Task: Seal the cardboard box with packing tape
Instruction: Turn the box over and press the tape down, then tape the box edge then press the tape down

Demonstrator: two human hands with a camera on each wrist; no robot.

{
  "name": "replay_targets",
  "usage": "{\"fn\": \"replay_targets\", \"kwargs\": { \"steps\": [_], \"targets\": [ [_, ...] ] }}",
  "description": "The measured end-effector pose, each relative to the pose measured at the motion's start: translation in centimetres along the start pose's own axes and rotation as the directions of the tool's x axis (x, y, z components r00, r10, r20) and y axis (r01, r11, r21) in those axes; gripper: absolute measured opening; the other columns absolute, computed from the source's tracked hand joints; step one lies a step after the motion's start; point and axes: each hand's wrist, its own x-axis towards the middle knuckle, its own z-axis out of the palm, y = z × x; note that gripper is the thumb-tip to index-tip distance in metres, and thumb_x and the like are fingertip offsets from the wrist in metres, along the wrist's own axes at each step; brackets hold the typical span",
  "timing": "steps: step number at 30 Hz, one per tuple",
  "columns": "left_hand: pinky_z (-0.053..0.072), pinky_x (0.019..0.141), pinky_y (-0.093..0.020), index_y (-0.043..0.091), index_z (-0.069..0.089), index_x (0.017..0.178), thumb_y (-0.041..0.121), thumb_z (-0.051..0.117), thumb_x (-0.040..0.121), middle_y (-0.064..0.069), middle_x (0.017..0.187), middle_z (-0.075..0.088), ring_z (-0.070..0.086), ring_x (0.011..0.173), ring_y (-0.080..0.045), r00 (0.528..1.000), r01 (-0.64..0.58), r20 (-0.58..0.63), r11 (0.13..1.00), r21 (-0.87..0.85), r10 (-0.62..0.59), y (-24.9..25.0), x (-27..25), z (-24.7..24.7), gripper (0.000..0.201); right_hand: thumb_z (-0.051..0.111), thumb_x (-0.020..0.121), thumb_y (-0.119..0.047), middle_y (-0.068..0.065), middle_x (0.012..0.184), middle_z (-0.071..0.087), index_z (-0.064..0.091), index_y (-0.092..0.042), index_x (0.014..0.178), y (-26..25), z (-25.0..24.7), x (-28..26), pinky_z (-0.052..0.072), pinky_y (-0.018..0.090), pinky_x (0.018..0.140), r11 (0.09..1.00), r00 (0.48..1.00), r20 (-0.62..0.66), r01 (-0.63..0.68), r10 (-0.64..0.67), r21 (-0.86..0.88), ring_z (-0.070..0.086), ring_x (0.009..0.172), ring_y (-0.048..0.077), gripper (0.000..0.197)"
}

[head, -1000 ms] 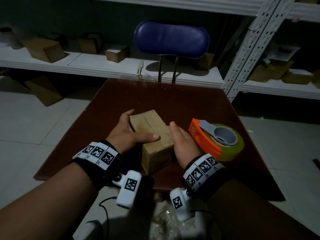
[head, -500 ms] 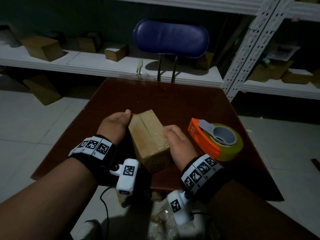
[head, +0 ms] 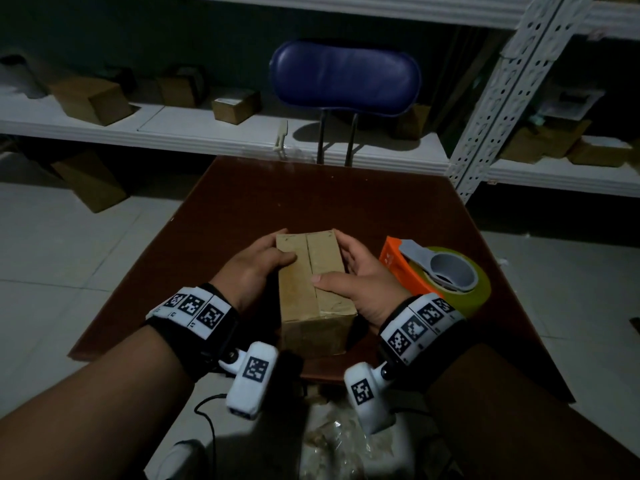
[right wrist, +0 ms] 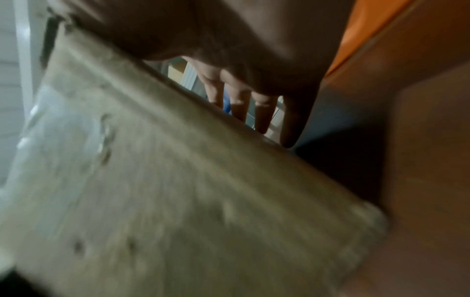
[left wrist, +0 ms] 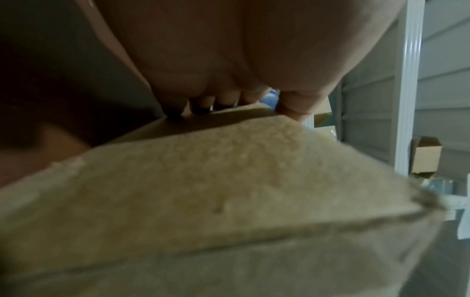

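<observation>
The cardboard box (head: 313, 292) sits at the near edge of the table (head: 242, 202), its long side running away from the person and the centre seam facing up. The left hand (head: 251, 268) clasps the box's left side, thumb laid over the top and fingers curled down the wall. The right hand (head: 360, 282) grips the opposite side, its thumb pressing across the seam at the box's near half while the fingers (right wrist: 264, 112) wrap the far wall.

The step in hand looks like squaring the box and holding the flaps shut before taping. To do it well, both thumbs should press the flaps flush so the seam stays tight and level, and the box should rest flat rather than tipped.

Just right of the box lies the tape dispenser (head: 440, 271), orange frame touching the right wrist. Releasing only the right hand to fetch it, with the left pinning the flaps, seems the safest order.
</observation>
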Motion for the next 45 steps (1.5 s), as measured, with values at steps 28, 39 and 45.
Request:
{"fn": "replay_targets", "kwargs": {
  "steps": [28, 39, 45],
  "targets": [
    [0.051, 0.098, -0.036, 0.046, 0.027, 0.152, 0.036, 0.091, 0.051, 0.008, 0.153, 0.038, 0.038, 0.139, -0.015, 0.963, -0.195, 0.199, 0.979, 0.063, 0.179, -2.1, -0.6, -2.6, 0.119, 0.049, 0.097, -0.060, -0.009, 0.112, 0.068, 0.065, -0.031, 0.117, -1.8, -0.2, 1.3, 0.054, 0.045, 0.097, 0.998, 0.931, -0.363, 0.046, -0.028, 0.043, 0.064, 0.111, 0.019, 0.038],
    [0.051, 0.083, -0.019, 0.040, 0.022, 0.155, 0.022, 0.082, 0.064, 0.010, 0.145, 0.039, 0.043, 0.128, -0.006, 0.968, -0.222, 0.129, 0.974, 0.040, 0.216, -2.1, 0.1, -1.4, 0.110, 0.061, 0.091, -0.053, -0.003, 0.078, 0.071, 0.073, -0.020, 0.081, -2.4, -6.8, -1.7, 0.045, 0.029, 0.072, 0.925, 0.759, -0.596, 0.021, -0.262, -0.380, 0.066, 0.079, 0.014, 0.037],
    [0.053, 0.063, -0.010, 0.043, 0.016, 0.155, 0.040, 0.091, 0.048, 0.009, 0.156, 0.024, 0.038, 0.128, -0.014, 0.982, -0.177, 0.079, 0.984, 0.039, 0.173, -1.5, -0.1, -1.1, 0.131, 0.066, 0.070, -0.071, -0.003, 0.119, 0.069, 0.063, -0.039, 0.120, -1.3, -8.6, -2.8, 0.054, 0.042, 0.095, 0.587, 0.807, -0.561, -0.369, -0.183, -0.721, 0.065, 0.110, 0.023, 0.060]
  ]
}}
